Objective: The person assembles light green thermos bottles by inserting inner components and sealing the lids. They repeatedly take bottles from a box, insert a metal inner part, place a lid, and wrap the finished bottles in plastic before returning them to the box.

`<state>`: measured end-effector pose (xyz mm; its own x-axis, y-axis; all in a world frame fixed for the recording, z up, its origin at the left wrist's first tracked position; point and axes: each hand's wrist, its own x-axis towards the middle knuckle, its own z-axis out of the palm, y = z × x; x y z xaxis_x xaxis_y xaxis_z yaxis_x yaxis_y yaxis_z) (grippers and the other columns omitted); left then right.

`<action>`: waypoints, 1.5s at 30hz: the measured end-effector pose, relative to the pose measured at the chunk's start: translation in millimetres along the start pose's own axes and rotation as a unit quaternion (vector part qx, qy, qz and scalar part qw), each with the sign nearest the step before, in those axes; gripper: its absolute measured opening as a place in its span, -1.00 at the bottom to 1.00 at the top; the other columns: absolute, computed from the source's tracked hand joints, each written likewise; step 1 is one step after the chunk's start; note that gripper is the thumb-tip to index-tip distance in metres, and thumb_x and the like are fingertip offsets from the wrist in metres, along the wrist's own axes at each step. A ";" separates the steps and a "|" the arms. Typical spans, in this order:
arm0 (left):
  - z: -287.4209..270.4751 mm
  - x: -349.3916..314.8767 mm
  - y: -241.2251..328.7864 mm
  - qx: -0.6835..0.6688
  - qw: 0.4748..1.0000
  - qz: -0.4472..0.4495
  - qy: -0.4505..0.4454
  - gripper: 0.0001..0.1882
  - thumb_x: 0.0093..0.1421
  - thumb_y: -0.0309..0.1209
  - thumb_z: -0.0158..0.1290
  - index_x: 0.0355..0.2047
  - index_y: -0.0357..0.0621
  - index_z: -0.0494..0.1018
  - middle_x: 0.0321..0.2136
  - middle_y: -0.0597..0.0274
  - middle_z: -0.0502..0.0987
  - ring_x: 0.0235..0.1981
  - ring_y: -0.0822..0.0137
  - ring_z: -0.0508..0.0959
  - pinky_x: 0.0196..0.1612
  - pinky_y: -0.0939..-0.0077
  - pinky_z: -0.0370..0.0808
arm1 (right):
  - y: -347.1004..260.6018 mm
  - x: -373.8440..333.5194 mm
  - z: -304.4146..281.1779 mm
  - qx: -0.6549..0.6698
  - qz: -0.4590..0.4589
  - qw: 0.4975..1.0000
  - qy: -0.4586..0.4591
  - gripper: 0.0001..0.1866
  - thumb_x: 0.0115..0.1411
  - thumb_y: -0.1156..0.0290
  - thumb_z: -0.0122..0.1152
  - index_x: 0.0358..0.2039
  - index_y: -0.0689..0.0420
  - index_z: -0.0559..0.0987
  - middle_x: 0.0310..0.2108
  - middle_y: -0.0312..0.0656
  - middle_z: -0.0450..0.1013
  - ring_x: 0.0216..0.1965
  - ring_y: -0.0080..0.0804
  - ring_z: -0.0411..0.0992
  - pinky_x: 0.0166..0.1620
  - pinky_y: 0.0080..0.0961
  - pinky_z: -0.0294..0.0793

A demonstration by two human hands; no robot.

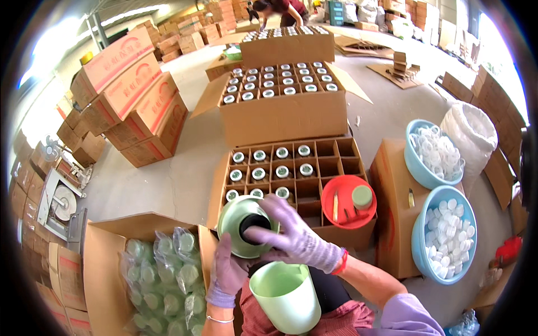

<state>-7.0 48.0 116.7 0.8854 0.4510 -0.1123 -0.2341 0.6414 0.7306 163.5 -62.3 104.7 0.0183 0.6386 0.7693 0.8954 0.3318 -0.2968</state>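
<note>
A pale green, round, hollow part (231,217) with a black centre is held up over my lap. My left hand (228,267), in a greyish-purple knit glove, grips its lower left side. My right hand (297,238), gloved alike, closes on its right side, with a digit at the black centre. Below them a pale green cylindrical cup (288,299) rests in my lap, tilted, its wide mouth upward. Just beyond the hands is a divided carton (358,238), with several white-capped jars (282,172) in its cells.
A red basin (358,223) with small tools and a green lid sits on the divided carton. To the right are blue basins of white caps (448,235) and clear rings (434,154). At left, an open box (106,252) contains wrapped green bottles (168,274). A person (288,11) bends over farther cartons.
</note>
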 end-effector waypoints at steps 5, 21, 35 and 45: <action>-6.1 -9.9 -24.8 0.184 0.979 0.064 0.067 -0.44 0.40 -0.10 -0.03 0.22 -0.27 0.30 0.06 0.16 0.50 0.07 0.23 0.52 0.08 0.34 0.50 | -11.3 -12.4 17.9 0.142 0.170 0.975 -0.011 -0.34 0.15 0.49 0.27 0.27 0.13 0.29 0.15 0.17 0.24 0.01 0.16 0.42 0.02 -0.19 0.51; -31.2 -9.4 -30.0 0.623 0.766 0.097 -0.124 -0.56 0.23 -0.44 0.12 0.14 -0.15 0.47 0.17 0.09 0.43 0.22 0.12 0.40 0.29 0.31 0.28 | 196.2 -169.9 -13.5 -0.182 0.596 0.747 -0.229 -0.29 0.24 -0.20 -0.05 0.07 0.23 0.42 -0.20 0.25 0.55 -0.16 0.05 0.58 -0.05 -0.09 0.53; -34.5 -1.0 -23.5 0.602 0.789 0.046 -0.115 -0.57 0.21 -0.43 0.08 0.10 -0.27 0.46 0.11 -0.01 0.45 0.16 0.03 0.42 0.27 0.23 0.30 | 250.4 -142.0 165.9 -0.181 0.373 0.899 -0.144 -0.64 0.09 0.22 0.25 -0.09 0.00 0.57 -0.02 -0.06 0.42 0.07 -0.01 0.37 0.13 -0.09 0.38; -26.9 15.6 -21.9 0.581 0.793 0.005 -0.184 -0.45 0.22 -0.34 0.10 0.22 -0.20 0.36 0.19 -0.06 0.36 0.22 -0.04 0.34 0.29 0.15 0.27 | 405.9 -144.8 133.9 -0.221 0.474 0.820 -0.232 -0.60 0.17 0.28 0.20 0.06 -0.20 0.51 0.05 0.03 0.34 0.05 0.16 0.37 0.09 0.01 0.43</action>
<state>1.2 57.7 80.9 0.9932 0.1031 -0.0545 0.0963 -0.4617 0.8818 464.7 73.0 -202.9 0.7203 0.6934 -0.0170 0.6523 -0.6855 -0.3233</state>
